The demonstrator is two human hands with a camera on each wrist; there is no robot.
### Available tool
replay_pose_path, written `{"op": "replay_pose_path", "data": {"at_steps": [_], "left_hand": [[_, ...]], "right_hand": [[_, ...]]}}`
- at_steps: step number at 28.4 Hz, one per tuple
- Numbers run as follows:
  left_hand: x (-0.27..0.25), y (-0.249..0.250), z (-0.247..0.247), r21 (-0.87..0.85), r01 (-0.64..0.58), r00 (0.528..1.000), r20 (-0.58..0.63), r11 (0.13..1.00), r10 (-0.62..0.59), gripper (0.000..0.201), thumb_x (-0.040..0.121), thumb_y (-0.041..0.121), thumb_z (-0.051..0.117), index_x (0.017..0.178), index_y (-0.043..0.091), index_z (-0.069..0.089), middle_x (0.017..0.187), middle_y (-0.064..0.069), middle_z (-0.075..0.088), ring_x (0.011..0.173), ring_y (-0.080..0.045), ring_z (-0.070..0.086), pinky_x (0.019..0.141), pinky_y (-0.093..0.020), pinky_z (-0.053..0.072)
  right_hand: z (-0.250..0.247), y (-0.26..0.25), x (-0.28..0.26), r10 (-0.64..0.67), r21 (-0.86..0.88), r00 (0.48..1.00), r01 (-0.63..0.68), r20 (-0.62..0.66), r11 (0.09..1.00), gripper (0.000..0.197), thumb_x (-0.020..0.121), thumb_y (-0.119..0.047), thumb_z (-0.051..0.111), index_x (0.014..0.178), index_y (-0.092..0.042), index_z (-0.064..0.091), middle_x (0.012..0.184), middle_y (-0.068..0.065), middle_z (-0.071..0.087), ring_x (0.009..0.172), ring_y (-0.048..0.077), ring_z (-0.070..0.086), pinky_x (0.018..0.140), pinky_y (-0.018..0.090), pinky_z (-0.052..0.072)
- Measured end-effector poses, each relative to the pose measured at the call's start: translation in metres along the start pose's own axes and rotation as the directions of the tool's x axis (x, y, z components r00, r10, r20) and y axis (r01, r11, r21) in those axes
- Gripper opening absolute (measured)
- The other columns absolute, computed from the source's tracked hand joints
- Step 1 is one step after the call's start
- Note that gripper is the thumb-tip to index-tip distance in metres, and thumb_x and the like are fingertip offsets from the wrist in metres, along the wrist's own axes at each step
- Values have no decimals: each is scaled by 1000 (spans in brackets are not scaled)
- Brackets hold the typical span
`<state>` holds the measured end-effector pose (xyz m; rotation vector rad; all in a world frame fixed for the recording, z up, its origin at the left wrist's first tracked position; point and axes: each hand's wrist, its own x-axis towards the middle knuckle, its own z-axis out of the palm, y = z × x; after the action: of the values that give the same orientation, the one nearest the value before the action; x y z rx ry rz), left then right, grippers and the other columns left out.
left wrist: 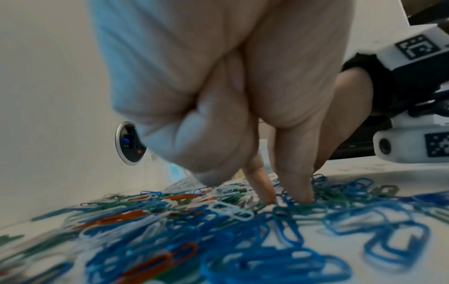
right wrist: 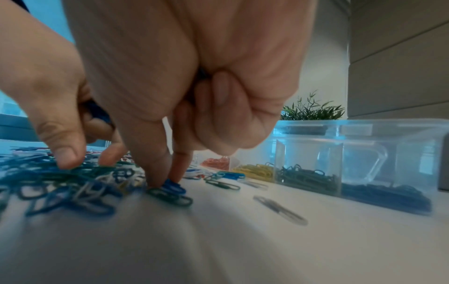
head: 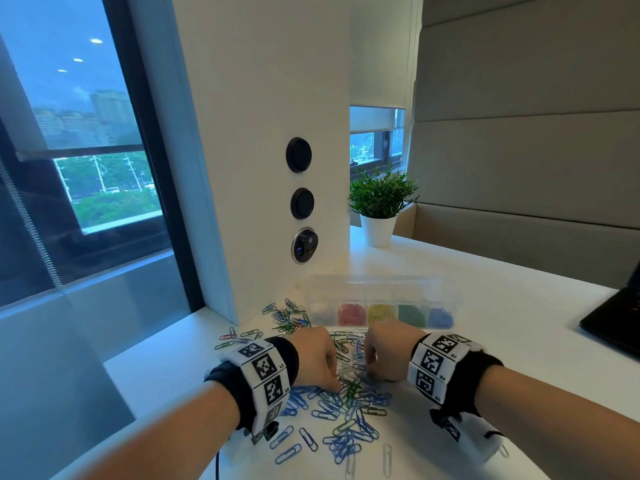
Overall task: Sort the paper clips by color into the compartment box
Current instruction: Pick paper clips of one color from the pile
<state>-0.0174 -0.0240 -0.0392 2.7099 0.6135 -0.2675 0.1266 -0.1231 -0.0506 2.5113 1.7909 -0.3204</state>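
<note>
- Left hand [head: 317,355], centre frame: thumb and forefinger tips down in the loose mixed-colour wire paper clips [head: 341,403], other fingers curled; held clip unclear.
- Right hand [head: 388,351]: same, pinching at a blue clip [right wrist: 173,188].
- Clear plastic compartment box [head: 381,303] just above; lift one colour only, shake off tangles.

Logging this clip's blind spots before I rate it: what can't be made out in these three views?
- Head view: both hands' fingertips, hidden behind the left hand and right hand themselves.
- Right wrist view: whether the curled fingers already hold clips; the palm hides it.
- Head view: contents of the compartment box leftmost cell, too pale and blurred.
- Left wrist view: nearest paper clips, motion-blurred.
- Head view: dark object on the right, cut off by the edge.
</note>
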Motion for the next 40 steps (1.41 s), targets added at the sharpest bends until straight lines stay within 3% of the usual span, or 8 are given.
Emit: {"op": "replay_pose_path", "data": {"at_steps": [7,14,19,22,25,29,33,40], "left_hand": [[6,-3,-2,2,1,1000,31,1000,-1,18,84,19,73,94,4,75,89,-7,71,80,-16,62,83,-36,57],[-7,-6,-9,-84,-69,998,4,994,70,11,85,18,72,90,8,75,68,12,61,61,1,53,65,-20,47],[-29,4,-10,-170,-101,985,120,980,122,18,77,33,80,89,20,76,66,8,57,63,-5,48,62,-23,40],[-39,16,0,-122,-127,972,181,984,148,23,75,36,82,89,19,77,69,15,61,68,-2,52,65,-19,42],[-46,23,5,-74,-168,965,193,983,179,24,74,36,82,87,17,76,68,17,59,65,1,51,64,-19,42],[-55,27,7,-18,-196,967,164,980,196,20,80,29,79,92,14,75,74,11,60,67,-1,49,70,-26,46],[-63,27,8,-31,-162,980,108,986,164,22,80,34,78,94,16,77,73,15,60,66,1,49,61,-18,40],[-76,27,16,38,-145,988,53,989,143,25,81,35,76,100,20,76,85,19,62,72,2,49,69,-16,37]], "right_hand": [[2,1,7,37,-112,993,-25,113,993,14,77,-22,61,68,-15,69,65,3,60,60,22,55,69,33,58],[1,7,-1,5,-62,989,4,148,998,29,84,-26,53,58,-19,43,58,0,40,61,23,41,60,28,38],[-18,11,-22,50,343,989,-96,143,935,31,93,-23,47,63,-17,43,59,-3,40,49,13,35,46,21,29],[-20,14,-38,61,867,965,-256,255,426,24,84,-12,40,62,-20,32,54,-3,30,44,12,21,42,18,18],[-15,13,-56,-74,948,956,-292,285,-128,8,66,-12,34,63,-19,32,60,0,25,41,11,20,37,12,16],[-7,9,-71,-132,851,962,-272,237,-448,9,60,-12,31,66,-15,37,64,4,29,39,11,23,35,11,18],[-4,3,-77,-106,888,955,-298,278,-351,10,68,-13,36,68,-11,46,66,6,38,42,11,24,32,12,20],[4,-13,-92,103,893,948,-317,300,320,18,88,-5,45,83,-7,62,59,1,44,44,11,27,39,15,19]]}}
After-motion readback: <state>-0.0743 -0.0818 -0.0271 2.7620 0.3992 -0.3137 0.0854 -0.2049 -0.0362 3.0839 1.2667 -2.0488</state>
